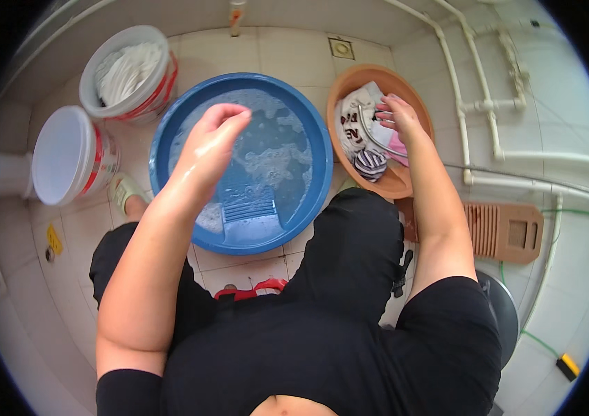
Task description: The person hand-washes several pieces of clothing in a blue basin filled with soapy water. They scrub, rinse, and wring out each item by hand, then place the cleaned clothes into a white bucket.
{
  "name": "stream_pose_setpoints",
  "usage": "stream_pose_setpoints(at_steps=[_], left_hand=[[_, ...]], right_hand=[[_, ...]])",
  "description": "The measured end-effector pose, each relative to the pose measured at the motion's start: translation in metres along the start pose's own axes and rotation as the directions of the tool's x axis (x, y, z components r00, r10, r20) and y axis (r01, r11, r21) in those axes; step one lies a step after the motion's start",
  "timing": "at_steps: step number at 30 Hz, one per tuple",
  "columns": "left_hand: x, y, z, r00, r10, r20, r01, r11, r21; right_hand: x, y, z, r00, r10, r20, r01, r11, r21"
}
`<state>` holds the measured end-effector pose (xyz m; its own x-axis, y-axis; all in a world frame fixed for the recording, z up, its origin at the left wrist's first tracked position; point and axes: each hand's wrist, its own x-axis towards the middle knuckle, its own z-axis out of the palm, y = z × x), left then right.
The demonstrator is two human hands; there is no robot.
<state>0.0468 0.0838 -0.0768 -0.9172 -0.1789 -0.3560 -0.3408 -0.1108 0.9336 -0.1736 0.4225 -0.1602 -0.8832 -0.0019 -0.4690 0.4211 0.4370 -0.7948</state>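
Blue basin (326, 166), on floor (287, 52): sudsy water (274, 163), ridged panel (249, 208). Left hand (211, 142) above, fingers bent; whether closed on anything, unclear. Orange basin (397, 183), just right: clothes (357, 139), partly hidden by right hand (400, 116), fingers apart. Open-topped bucket (87, 87): white cloth (128, 73). Lidded bucket (105, 154): contents hidden. Dark disc (506, 319): partly behind sleeve (454, 319).

There are two hands (210, 144) (403, 116), two basins (323, 166) (397, 182), two buckets (62, 156) (88, 93) and one brown washboard (486, 229).

Pale tiled floor (76, 291): large blue basin (321, 156); smaller orange basin (397, 185) just right. White-and-red bucket (64, 156) at left, second bucket (163, 87) beside it. Square drain (341, 48) set flush.
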Motion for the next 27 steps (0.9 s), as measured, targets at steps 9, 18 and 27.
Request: stream_pose_setpoints(at_steps=[9,18,27], left_hand=[[0.025,-0.021,0.041,0.965,-0.21,0.158,0.193,0.974,0.116],[0.042,-0.037,0.051,0.924,-0.351,0.154,0.333,0.934,0.129],[0.049,-0.031,0.051,0.927,-0.349,0.137,0.353,0.936,-0.006]], right_hand=[[0.045,0.241,-0.072,0.997,0.024,-0.074,-0.066,0.761,-0.645],[0.018,0.211,-0.029,0.94,-0.3,0.16,0.229,0.211,-0.95],[0.01,0.102,-0.007,0.937,-0.334,0.104,0.288,0.904,0.315]])
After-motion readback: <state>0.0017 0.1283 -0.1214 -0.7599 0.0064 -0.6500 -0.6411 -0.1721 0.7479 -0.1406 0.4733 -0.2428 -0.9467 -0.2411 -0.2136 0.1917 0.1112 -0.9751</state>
